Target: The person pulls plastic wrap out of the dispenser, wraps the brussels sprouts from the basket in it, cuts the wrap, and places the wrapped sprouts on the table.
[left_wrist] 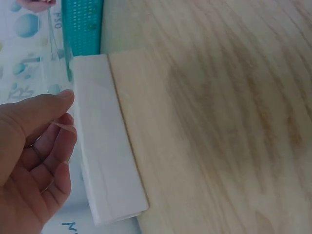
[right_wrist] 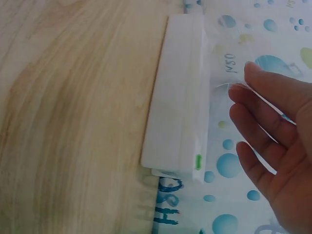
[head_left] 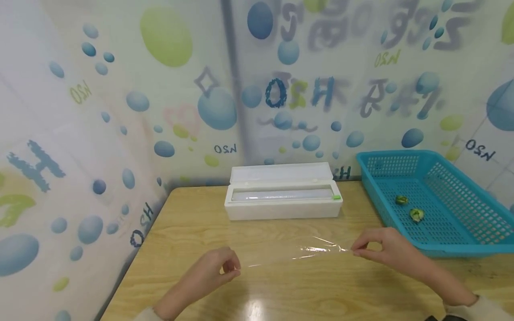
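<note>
Clear film (head_left: 317, 249): stretched between the two hands, over the table (head_left: 192, 214), on the near side of the white box (head_left: 283, 211). Creases and glare bunch up toward the right-hand end; the left part is nearly invisible, so can't trace the full outline.

Left hand (head_left: 209, 269): thumb and index pinch one end of the film. Left wrist view shows a bit of film at the fingertips, remaining fingers curled in loosely.

Right hand (head_left: 391, 252): thumb and index pinch the other end, where the film gathers to a point. Right wrist view has the other fingers bent slightly and fanned apart, film edge at the index tip. Right hand sits farther from the camera than the left and near the basket's close corner.

Box: at the back of the table by the printed wall sheet (head_left: 257, 67), lid (head_left: 281, 172) up and leaning back. Pale roll (head_left: 283, 195) lies lengthwise inside; small green tab (head_left: 336, 197) at the right end of the front edge.

Blue basket (head_left: 466, 249): right of the box, perforated walls and floor. Two small green vegetables in it, one farther back (head_left: 401, 200), one closer (head_left: 416, 215), just apart. Light sleeves (head_left: 467, 310) show at both wrists, bottom of the head view.
</note>
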### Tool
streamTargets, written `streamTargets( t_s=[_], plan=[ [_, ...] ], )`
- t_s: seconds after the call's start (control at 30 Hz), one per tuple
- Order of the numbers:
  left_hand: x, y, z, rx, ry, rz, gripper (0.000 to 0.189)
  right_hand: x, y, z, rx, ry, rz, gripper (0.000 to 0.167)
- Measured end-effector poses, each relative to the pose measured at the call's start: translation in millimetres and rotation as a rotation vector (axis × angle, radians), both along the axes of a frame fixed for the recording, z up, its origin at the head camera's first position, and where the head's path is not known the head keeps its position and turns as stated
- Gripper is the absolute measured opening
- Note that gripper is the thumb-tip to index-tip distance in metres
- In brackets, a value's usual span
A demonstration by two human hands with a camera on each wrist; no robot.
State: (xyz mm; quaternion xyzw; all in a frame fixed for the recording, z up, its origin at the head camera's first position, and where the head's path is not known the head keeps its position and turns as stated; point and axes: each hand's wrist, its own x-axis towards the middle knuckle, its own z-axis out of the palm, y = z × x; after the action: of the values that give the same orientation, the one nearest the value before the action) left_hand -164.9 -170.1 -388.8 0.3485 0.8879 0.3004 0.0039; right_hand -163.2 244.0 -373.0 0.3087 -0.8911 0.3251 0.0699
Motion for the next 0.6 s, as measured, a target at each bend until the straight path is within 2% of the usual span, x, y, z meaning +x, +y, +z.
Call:
streamTargets(
  t_s=[0.23,0.33,0.47,0.6],
  plan=[
    [-5.1,0.2,-16.7,0.005,-0.035,-0.029,0.019,-6.9,0.2,-26.6,-0.092,-0.104,0.108,0.005],
    [-6.6,-0.5,-24.4,-0.002,-0.083,-0.022,0.020,-8.7,-0.5,-37.8,-0.145,-0.124,0.157,0.007],
    [-8.6,-1.7,-33.2,0.019,-0.164,-0.017,0.020,-11.1,-1.0,-48.6,-0.145,-0.129,0.159,0.008],
    [-12.0,-2.7,-41.4,0.050,-0.190,-0.045,0.017,-14.1,-1.2,-57.6,-0.115,-0.223,0.135,0.008]
  ],
)
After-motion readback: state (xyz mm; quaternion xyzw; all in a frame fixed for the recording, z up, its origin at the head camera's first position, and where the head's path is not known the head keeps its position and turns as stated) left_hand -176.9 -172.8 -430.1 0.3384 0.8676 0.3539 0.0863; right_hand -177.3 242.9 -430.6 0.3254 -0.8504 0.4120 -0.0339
